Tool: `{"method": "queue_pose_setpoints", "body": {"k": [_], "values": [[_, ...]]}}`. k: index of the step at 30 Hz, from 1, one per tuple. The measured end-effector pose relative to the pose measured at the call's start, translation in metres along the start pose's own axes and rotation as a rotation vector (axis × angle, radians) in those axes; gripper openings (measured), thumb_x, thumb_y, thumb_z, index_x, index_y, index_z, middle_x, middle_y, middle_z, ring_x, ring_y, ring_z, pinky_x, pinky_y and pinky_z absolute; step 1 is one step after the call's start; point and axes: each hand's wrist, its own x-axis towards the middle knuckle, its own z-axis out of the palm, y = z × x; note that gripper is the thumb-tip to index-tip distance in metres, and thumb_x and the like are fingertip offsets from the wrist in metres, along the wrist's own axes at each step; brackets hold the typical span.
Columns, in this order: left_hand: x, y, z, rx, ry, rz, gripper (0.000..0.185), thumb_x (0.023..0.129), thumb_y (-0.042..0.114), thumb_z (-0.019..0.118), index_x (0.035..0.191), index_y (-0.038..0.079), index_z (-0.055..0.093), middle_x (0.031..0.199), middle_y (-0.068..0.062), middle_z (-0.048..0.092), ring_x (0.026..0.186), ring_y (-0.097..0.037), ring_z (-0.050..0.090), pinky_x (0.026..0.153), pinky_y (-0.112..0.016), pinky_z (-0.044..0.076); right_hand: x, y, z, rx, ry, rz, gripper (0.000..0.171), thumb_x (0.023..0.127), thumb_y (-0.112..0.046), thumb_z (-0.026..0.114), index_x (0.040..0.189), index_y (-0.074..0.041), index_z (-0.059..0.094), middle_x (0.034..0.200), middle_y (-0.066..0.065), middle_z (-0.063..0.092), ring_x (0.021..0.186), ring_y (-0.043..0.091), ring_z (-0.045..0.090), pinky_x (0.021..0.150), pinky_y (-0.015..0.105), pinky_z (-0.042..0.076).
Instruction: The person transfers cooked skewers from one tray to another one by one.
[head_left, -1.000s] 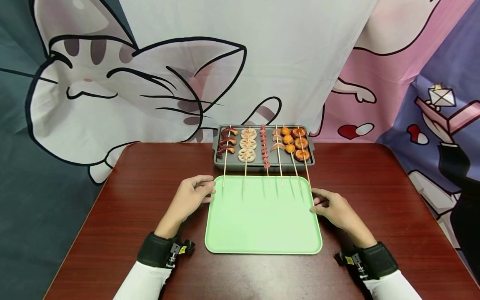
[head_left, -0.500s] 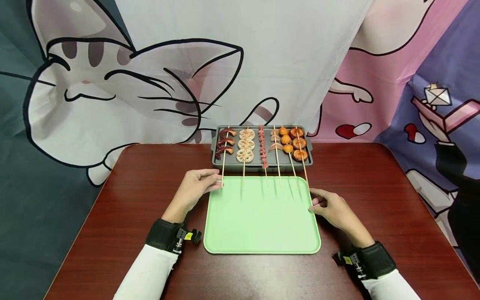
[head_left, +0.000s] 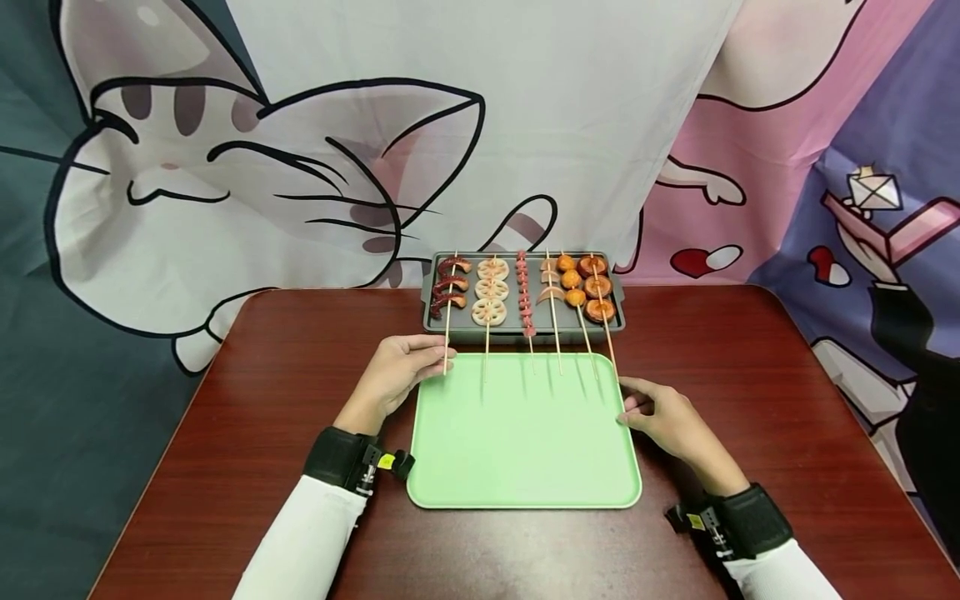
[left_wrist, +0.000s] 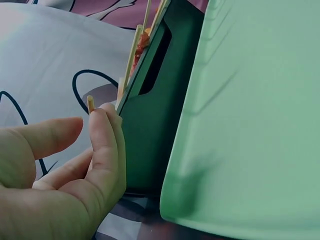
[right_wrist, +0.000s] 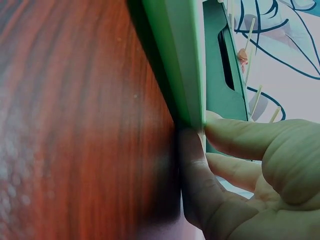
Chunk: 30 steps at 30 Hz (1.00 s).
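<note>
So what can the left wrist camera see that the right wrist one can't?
Only the left wrist view shows the left hand and the flat inside of the green tray. Only the right wrist view shows the right hand, pinching the tray's edge, and the wood grain of the table. Both show the green tray, dark pan, skewer sticks and patterned cloth.
</note>
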Motion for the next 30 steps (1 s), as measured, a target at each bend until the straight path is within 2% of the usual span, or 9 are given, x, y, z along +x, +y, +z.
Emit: {"method": "queue_pose_setpoints", "body": {"k": [6,12,19,24,30], "values": [[0.0059,0.0013,0.0038,-0.051,-0.005,-0.024,0.046,0.101,-0.002,0.061,0.144,-0.015,0.049,0.103,-0.005,0.077,0.084,-0.008,0.075,0.074,-0.017,0.062,0.0,0.0014,-0.0001,-0.004,0.004,0.004,0.055,0.092,-0.012,0.077,0.143,-0.002,0.059,0.096,0.004,0.069,0.085,0.014,0.063,0.069,0.022,0.051],[0.0088,0.0029,0.0072,-0.091,0.004,-0.039,0.046,0.1,-0.007,0.06,0.143,-0.016,0.049,0.104,-0.008,0.075,0.083,-0.01,0.075,0.071,-0.017,0.062,-0.0009,0.001,0.0001,0.0,-0.014,0.019,0.056,0.093,-0.012,0.076,0.145,-0.003,0.057,0.098,0.004,0.068,0.086,0.014,0.064,0.07,0.024,0.052],[0.0093,0.0034,0.0077,-0.029,0.024,-0.02,0.042,0.099,-0.008,0.061,0.139,-0.016,0.053,0.1,-0.005,0.074,0.089,-0.016,0.077,0.073,-0.018,0.063,-0.0016,0.0014,0.0,0.011,-0.015,0.018,0.057,0.093,-0.012,0.076,0.145,-0.003,0.056,0.099,0.005,0.069,0.087,0.014,0.064,0.069,0.024,0.053],[0.0067,0.0038,0.0071,0.039,0.04,0.007,0.038,0.097,-0.011,0.061,0.134,-0.016,0.057,0.094,-0.003,0.071,0.079,-0.013,0.076,0.07,-0.018,0.063,-0.0004,0.0025,0.0016,0.015,-0.014,0.015,0.056,0.093,-0.012,0.076,0.145,-0.004,0.057,0.099,0.005,0.069,0.087,0.014,0.065,0.07,0.023,0.053],[0.0053,0.0029,0.0058,0.067,0.019,0.06,0.038,0.096,-0.011,0.063,0.132,-0.019,0.056,0.09,-0.001,0.069,0.072,-0.01,0.074,0.068,-0.018,0.062,0.0001,0.0018,0.0007,0.017,-0.003,0.013,0.056,0.092,-0.011,0.076,0.145,-0.002,0.057,0.098,0.006,0.069,0.087,0.014,0.065,0.07,0.022,0.054]]}}
